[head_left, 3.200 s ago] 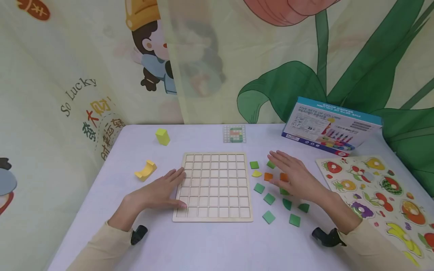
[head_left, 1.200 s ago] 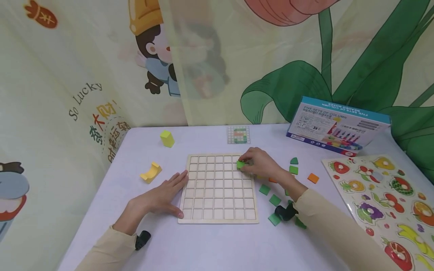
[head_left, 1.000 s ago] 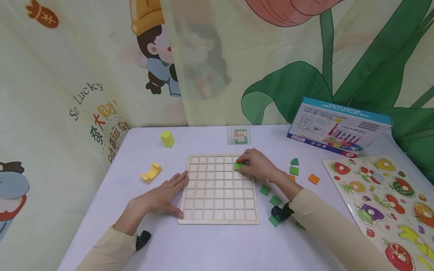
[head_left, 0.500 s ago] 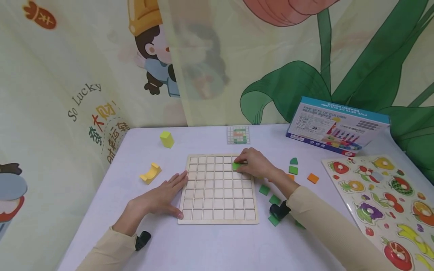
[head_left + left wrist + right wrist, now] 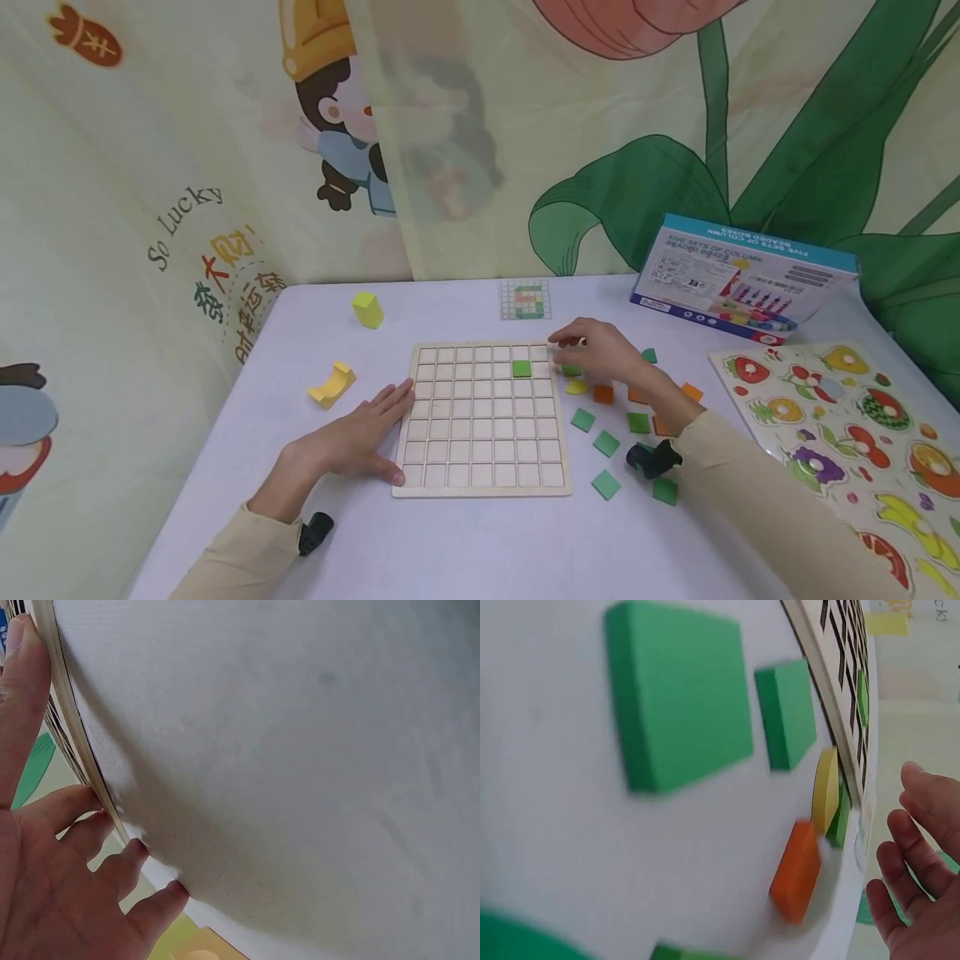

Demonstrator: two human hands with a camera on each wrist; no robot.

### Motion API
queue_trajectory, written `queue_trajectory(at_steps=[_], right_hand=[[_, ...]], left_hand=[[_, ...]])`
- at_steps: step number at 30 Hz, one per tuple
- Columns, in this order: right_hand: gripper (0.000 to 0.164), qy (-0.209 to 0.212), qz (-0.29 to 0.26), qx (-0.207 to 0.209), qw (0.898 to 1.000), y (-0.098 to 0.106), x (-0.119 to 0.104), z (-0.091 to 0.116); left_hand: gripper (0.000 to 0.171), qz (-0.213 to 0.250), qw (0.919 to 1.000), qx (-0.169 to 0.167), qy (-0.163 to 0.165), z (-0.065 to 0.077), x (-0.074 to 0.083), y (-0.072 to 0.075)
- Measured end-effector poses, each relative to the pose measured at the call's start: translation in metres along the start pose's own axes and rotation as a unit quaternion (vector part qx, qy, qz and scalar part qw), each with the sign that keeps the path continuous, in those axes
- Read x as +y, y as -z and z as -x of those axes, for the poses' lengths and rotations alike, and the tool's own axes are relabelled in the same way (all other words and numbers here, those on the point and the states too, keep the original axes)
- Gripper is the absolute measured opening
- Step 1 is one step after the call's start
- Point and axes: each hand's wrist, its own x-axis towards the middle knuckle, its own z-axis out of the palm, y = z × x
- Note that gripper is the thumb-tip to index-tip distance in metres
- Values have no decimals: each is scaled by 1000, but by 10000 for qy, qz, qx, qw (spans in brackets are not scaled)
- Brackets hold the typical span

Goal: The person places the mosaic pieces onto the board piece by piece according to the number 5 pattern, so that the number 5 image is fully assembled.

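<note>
A square wooden grid board point(image 5: 480, 492) lies on the white table, with one green square tile point(image 5: 521, 369) in a cell near its upper right. My left hand point(image 5: 352, 429) rests along the board's left edge, thumb and fingers spread. In the left wrist view the fingertips point(image 5: 161, 904) touch down beside the board's side. My right hand point(image 5: 600, 350) is over the loose tiles just right of the board, fingers loosely bent and holding nothing. Under and around it are a green tile point(image 5: 572, 370), a yellow piece point(image 5: 577, 387) and an orange tile point(image 5: 603, 393).
More green tiles point(image 5: 606, 484) lie right of the board, some under the right arm. A patterned card point(image 5: 525, 300) lies behind it. A yellow curved block point(image 5: 332, 385) and a yellow-green block point(image 5: 367, 309) stand left. A box point(image 5: 742, 279) and a fruit sheet point(image 5: 738, 354) are at right.
My right hand took a green tile to the board, set it in an upper-right cell, let go and moved back right over the loose tiles. The left hand stays at the board's edge.
</note>
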Motion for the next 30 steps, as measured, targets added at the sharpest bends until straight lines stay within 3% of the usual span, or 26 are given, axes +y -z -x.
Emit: queue_trajectory(at_steps=[11,20,30], right_hand=[[39,-471,12,-353,9983,6,30,9],[38,-55,346,-364,9987,3,31,8],[32,-148,399,-368,9984,2,31,7]], left_hand=[[116,80,9999,36,-62,2,1,1],[116,89,10000,31,-33,2,1,2],[115,145,9999,18,-57,2,1,2]])
